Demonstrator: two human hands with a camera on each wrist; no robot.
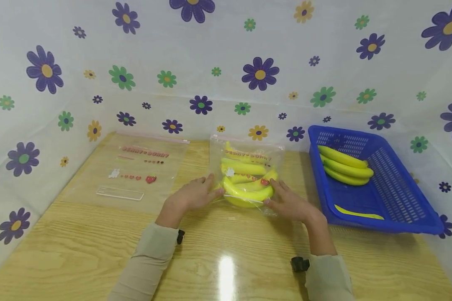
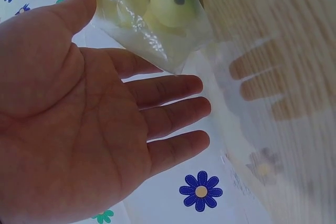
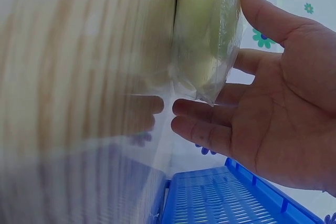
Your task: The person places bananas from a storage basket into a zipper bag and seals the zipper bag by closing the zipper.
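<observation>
A clear zip bag [image 1: 248, 155] printed with red lettering lies on the table with several yellow bananas [image 1: 248, 194] inside. My left hand [image 1: 193, 195] is at the bag's left side, its fingers extended and the thumb near the plastic. On the other side, my right hand [image 1: 291, 203] touches the bag's right edge with fingers loosely spread. In the left wrist view the left palm [image 2: 79, 98] faces the bag corner, fingers straight. The right wrist view has the right hand [image 3: 283, 93] beside the bag's corner, fingers slightly bent and not curled round it.
A second printed zip bag [image 1: 135, 167] lies flat on the left of the table. To the right stands a blue plastic basket [image 1: 410, 188] holding a bunch of bananas [image 1: 344, 165] and a single yellow piece [image 1: 358, 214]. A flower-patterned sheet [image 1: 218, 46] rises behind the wooden table [image 1: 226, 246].
</observation>
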